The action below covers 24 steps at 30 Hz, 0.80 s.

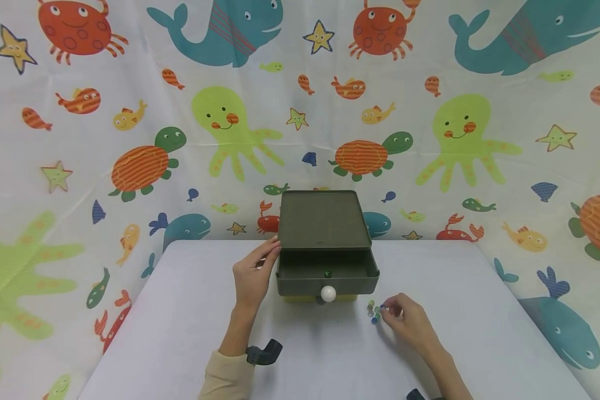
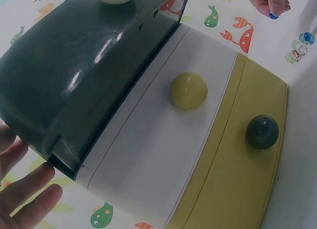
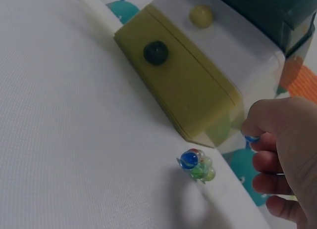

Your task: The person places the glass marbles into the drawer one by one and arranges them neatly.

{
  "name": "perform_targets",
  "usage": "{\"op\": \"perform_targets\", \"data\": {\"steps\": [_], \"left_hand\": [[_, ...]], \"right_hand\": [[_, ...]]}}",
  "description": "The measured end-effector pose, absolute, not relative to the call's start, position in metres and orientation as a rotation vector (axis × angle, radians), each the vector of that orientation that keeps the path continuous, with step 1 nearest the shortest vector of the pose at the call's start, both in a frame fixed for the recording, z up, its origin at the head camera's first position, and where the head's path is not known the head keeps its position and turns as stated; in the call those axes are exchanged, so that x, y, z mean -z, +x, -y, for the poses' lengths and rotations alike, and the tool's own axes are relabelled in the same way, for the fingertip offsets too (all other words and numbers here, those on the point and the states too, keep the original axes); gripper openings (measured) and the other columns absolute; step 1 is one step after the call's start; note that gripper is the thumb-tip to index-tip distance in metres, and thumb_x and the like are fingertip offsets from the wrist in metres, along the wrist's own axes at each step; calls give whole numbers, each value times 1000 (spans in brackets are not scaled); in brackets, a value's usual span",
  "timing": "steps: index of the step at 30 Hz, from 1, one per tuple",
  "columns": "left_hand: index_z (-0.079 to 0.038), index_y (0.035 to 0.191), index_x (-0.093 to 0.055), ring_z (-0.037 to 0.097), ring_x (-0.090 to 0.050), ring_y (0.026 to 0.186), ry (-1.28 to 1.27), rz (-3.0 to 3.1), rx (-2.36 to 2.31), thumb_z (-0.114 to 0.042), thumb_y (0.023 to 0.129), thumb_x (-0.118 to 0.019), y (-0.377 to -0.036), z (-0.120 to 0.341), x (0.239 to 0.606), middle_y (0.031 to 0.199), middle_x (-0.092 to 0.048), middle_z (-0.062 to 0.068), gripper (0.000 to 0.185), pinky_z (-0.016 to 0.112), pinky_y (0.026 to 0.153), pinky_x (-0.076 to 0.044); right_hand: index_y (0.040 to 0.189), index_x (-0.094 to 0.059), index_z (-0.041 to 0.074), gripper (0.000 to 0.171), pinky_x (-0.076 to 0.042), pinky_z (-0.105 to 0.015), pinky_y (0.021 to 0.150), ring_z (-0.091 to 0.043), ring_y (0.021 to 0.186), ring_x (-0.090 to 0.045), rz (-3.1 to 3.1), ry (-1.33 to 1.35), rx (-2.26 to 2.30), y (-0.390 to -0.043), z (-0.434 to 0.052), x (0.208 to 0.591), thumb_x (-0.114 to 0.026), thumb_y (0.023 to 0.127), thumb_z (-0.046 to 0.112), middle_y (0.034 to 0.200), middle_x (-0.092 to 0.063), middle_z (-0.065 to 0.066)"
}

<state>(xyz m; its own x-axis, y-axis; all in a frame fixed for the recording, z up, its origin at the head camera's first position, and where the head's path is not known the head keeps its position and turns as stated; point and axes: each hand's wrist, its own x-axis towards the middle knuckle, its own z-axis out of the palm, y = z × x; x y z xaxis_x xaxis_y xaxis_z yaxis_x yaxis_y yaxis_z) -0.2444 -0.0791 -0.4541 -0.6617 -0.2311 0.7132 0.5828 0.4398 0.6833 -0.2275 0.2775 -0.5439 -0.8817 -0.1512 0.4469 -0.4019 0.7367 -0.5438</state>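
- Blue marble: I pinch it between the thumb and fingertips of my right hand, just off the front right corner of the drawer chest; in the right wrist view only a sliver of blue shows under my curled fingers.
- The marble cluster lies on the white table just left of my right hand, still to the right of the chest's front; a blue one sits on top of greenish ones, all touching.
- My left hand lies against the chest's left side, fingers straight and relaxed, the tips touching the green top drawer's side wall; it grips nothing.
- The green top drawer is pulled out toward me, with one small green marble lying inside near its middle.
- A white knob sits on that drawer's front.
- Below it, in the left wrist view, the white middle drawer carries a yellow knob, and the yellow bottom drawer carries a dark green knob; both look pushed in.
- Behind the chest hangs a sea-creature backdrop with turtles, whales and octopuses.
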Motion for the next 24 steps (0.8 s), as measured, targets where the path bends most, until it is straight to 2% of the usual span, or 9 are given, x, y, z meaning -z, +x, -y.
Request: {"op": "perform_targets", "data": {"steps": [14, 24], "left_hand": [[-9, 111, -78, 22, -75, 100, -303, 1913, 1306, -16, 92, -73, -244, 79, 453, 118, -75, 8, 21, 10, 74, -56], [-8, 108, -79, 20, -76, 97, -305, 1897, 1293, -14, 91, -74, -243, 78, 453, 115, -75, 12, 19, 10, 73, -57]], "right_hand": [[85, -68, 16, 20, -44, -20, 57, 0, 66, -48, 2470, 493, -910, -226, -276, 538, -80, 76, 4, 72, -53, 13], [87, -68, 15, 19, -47, -20, 60, -5, 66, -51, 2449, 507, -869, -224, -275, 532, -81, 76, 7, 72, -54, 11]]}}
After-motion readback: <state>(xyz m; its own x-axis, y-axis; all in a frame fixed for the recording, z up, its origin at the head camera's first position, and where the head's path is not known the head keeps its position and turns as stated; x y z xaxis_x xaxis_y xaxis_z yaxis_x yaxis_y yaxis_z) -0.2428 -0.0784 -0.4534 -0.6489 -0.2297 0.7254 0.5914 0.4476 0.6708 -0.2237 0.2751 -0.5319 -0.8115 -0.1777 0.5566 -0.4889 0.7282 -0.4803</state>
